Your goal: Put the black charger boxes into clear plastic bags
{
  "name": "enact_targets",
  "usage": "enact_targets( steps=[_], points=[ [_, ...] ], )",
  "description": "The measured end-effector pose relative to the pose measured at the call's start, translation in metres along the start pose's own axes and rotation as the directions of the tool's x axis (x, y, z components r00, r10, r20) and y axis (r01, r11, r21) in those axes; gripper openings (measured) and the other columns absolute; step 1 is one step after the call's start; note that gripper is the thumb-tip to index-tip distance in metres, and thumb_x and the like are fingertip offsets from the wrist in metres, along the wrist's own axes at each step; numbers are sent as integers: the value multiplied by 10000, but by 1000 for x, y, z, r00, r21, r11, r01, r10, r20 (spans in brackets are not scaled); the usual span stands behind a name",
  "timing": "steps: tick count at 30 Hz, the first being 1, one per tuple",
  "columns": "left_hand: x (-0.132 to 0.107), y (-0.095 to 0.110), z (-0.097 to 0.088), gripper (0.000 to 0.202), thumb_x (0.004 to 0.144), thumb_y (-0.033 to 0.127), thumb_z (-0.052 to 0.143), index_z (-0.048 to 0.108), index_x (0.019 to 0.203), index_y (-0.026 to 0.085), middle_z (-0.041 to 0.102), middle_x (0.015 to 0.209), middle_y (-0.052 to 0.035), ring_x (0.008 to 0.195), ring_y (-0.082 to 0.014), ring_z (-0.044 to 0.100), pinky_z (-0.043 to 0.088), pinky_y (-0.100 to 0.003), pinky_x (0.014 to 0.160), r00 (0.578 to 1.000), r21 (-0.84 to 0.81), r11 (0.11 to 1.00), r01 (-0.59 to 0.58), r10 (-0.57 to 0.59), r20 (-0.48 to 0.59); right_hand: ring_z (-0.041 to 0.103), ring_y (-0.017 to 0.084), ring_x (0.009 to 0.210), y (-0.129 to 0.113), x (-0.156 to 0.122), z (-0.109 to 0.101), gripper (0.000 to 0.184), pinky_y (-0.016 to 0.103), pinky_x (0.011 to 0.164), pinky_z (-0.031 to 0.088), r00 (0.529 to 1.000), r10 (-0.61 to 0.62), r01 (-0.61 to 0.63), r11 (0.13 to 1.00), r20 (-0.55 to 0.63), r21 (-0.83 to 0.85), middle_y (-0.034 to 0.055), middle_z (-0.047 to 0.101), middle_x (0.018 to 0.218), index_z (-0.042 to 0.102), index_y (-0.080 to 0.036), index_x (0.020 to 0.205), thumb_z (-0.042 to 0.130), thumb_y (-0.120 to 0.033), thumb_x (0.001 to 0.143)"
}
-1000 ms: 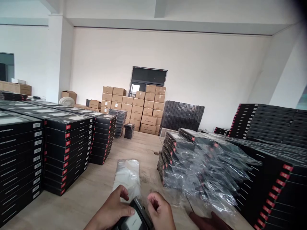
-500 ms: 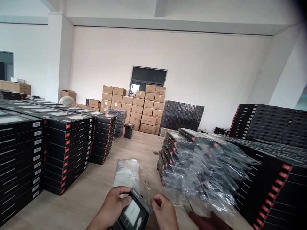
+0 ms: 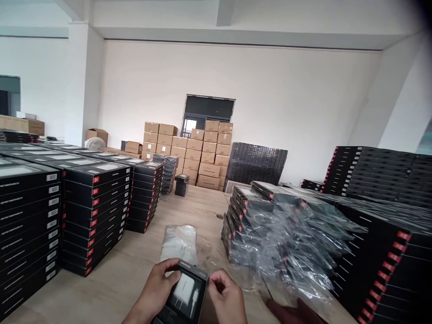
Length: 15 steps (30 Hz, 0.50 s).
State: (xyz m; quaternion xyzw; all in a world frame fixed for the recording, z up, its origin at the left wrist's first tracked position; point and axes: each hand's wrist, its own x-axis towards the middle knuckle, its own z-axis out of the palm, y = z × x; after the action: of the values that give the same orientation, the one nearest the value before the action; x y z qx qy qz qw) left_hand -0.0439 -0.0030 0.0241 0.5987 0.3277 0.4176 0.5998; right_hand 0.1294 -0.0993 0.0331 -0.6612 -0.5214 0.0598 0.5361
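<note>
My left hand (image 3: pixel 160 283) grips a black charger box (image 3: pixel 185 292) by its upper left side, thumb on the front. A white plug charger and cable show on that face, which is tilted up toward me. At the box's right edge my right hand (image 3: pixel 226 290) is closed in a pinch, its fingertips against or very near the edge. Whatever lies in the pinch is too small to make out. Just beyond the box lies a pile of clear plastic bags (image 3: pixel 178 240) on the wooden table (image 3: pixel 199 209).
Stacked black boxes (image 3: pixel 97 216) stand at left. Plastic-wrapped boxes (image 3: pixel 280 234) pile up at right, beside more black stacks (image 3: pixel 374 270). Something dark maroon (image 3: pixel 293 312), unclear, lies at the lower right. Brown cartons (image 3: pixel 192 153) rise at the back.
The charger box has turned more upright and shifted slightly left and up. My right hand has moved a little left, closer to its edge.
</note>
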Motion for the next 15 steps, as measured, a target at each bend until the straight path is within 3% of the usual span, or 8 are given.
enact_targets(
  steps=[5,8,11,15],
  points=[
    [1,-4,0,360,677,321,628,735,958,123,758,967,-89,898,-261,674,486,-330,817,1000,-14,1000,-2,2,6,527,138,535,3,3,1,168,215,531,414,996,-88,87,996,-20,-32,-34,539,567,576,-203,635,550,-299,770],
    [2,-5,1,312,686,344,635,727,899,136,755,907,-72,873,-247,667,478,-313,806,999,-4,1000,-27,27,-34,527,138,544,2,2,3,155,216,541,419,996,-91,91,995,0,34,-30,548,582,592,-200,646,585,-304,761],
    [-1,-3,8,292,738,401,634,676,888,154,736,866,-53,808,-221,650,478,-296,741,993,-62,994,-90,85,-81,521,145,573,-5,1,4,239,220,535,421,1000,8,-11,981,16,195,-24,542,606,586,-200,653,604,-403,778],
    [-9,9,18,258,776,422,652,601,869,187,703,883,-34,806,-189,628,482,-273,731,977,-211,954,-212,201,-70,464,128,545,-14,2,2,373,214,508,401,986,149,-164,880,70,447,-49,470,574,491,-216,613,628,-526,768]
  ],
)
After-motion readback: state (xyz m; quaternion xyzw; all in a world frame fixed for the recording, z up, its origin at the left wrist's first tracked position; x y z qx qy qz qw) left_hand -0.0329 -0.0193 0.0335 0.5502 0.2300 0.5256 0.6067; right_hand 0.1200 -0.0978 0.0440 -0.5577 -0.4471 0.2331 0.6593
